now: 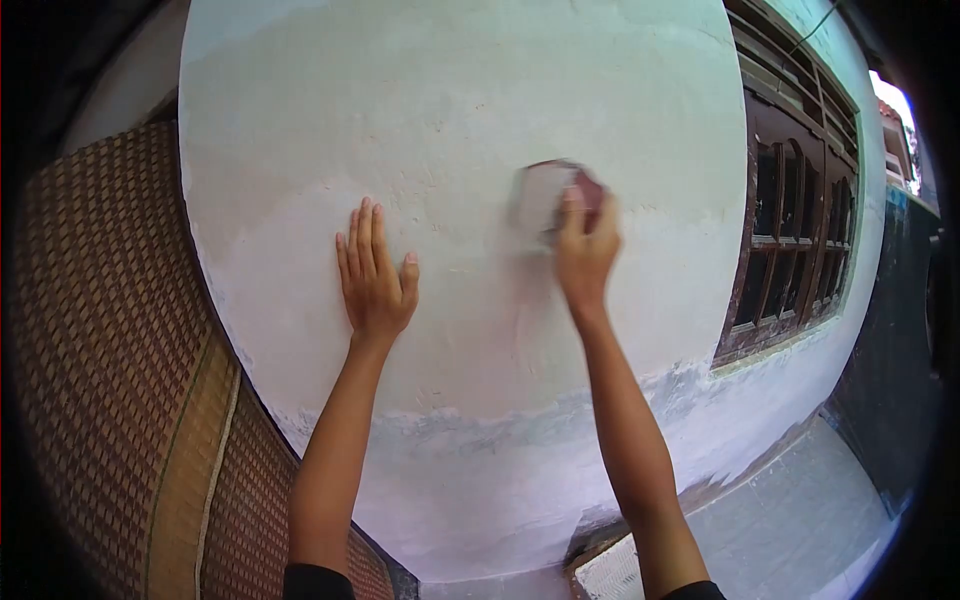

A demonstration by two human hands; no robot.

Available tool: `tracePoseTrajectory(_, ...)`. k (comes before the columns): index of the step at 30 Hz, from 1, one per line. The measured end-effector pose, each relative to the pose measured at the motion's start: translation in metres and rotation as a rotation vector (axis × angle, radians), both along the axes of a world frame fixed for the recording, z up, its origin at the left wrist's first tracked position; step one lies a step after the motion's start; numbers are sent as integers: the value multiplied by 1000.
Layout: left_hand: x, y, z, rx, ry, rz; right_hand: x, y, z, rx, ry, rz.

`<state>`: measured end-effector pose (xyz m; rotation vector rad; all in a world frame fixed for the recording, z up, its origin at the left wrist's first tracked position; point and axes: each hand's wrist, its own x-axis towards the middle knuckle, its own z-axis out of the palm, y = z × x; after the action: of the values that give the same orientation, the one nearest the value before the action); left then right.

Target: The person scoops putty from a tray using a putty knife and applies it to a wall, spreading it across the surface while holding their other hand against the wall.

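Note:
My left hand (376,280) lies flat against the pale, patchy wall (460,330), its fingers together and pointing up, the thumb out to the side. To its right and at a similar height, my right hand (588,255) grips a sheet of sandpaper (545,197) at the wall surface. The sheet has a pale grey face and a dark reddish-brown part, and its edges are smeared by motion. My right thumb shows over the sheet, while the other fingers are partly hidden. Around both hands the wall has small scratches and uneven patches.
A woven bamboo panel (110,300) stands along the left side. On the right is a dark wooden window (795,220) with panes and slats. Below lie a grey tiled floor (790,510) and a box-like object (610,572) against the wall's foot. A dark gate (905,340) borders the far right.

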<state>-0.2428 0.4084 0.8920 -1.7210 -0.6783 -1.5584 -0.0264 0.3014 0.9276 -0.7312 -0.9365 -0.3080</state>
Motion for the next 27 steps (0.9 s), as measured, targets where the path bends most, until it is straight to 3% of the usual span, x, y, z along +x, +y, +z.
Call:
tracePoseTrajectory(2, -2, 0, 1, -2, 11, -6, -18, 12, -8, -14, -288, -224)
tracePoseTrajectory(3, -3, 0, 0, -6, 17, -7, -10, 18, -9, -15, -283, -225)
tracePoseTrajectory(7, -3, 3, 0, 24, -2, 29, 43, 6, -2, 19, 146, -268)
tracePoseTrajectory(8, -1, 1, -1, 13, -7, 36, 38, -13, 2, 4, 302, -159)
tracePoseTrajectory(10, 0, 0, -1, 5, -11, 39, 33, -17, -1, 58, 268, -75)
tracePoseTrajectory(12, 0, -1, 0, 16, -9, 25, 16, -2, -7, 69, -11, -34)
tracePoseTrajectory(14, -2, 0, 0, 8, 9, 7, -2, -1, -11, -134, -296, -282)
tracePoseTrajectory(18, -2, 1, 0, -2, 3, 30, 44, 2, -3, -13, 151, -207)
tracePoseTrajectory(20, -1, 2, -1, 3, -6, 38, 33, -14, 0, 57, 195, -228)
tracePoseTrajectory(22, 0, 1, -1, 10, -4, 36, 8, -20, 4, 52, 143, 37)
tracePoseTrajectory(25, 0, 2, 0, 6, 2, 6, -13, 19, -7, -14, -284, -49)
tracePoseTrajectory(26, -2, 2, 0, -3, 10, 3, -21, 10, -5, -139, -397, -185)
tracePoseTrajectory(27, -3, 3, 0, -11, 16, 3, -9, 21, -5, -68, -348, -225)
